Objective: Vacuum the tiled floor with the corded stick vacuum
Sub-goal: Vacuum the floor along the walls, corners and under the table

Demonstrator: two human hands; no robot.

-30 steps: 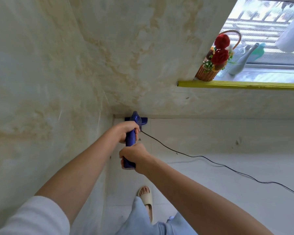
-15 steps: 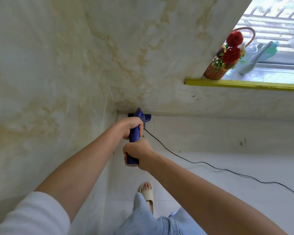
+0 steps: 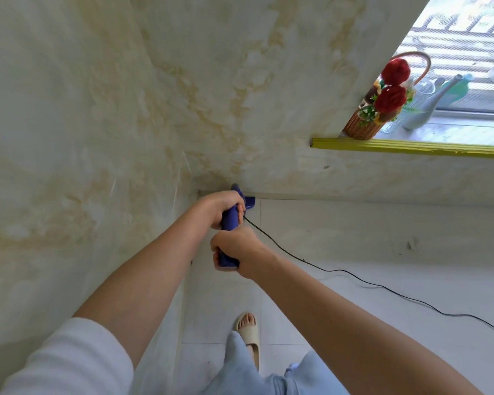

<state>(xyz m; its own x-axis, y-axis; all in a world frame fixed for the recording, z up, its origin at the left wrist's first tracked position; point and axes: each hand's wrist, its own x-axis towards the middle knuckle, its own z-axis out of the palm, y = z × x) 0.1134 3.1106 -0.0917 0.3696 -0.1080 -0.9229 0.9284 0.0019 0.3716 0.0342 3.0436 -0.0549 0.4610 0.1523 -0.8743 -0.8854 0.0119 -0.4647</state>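
While left hand (image 3: 221, 207) grips upper part of blue stick vacuum (image 3: 231, 223) and right hand (image 3: 236, 249) wraps handle end, both closed tight, head sits in floor (image 3: 340, 240) corner against walls. Step: corner pass. Next likely: draw back along wall, minding cord (image 3: 354, 276) trailing right.

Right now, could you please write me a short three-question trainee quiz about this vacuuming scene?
1. True or false: both hands grip the blue plastic stick vacuum.
2. Which way does the thin black power cord trail from the vacuum? A) to the person's right across the white tiled floor B) up the marbled wall C) under the slipper
3. Fill in: the woven wicker basket of red flowers stands on the window ____.

Key
1. True: the left hand holds higher, the right hand lower on the handle.
2. A.
3. Sill, above its yellow edge strip.
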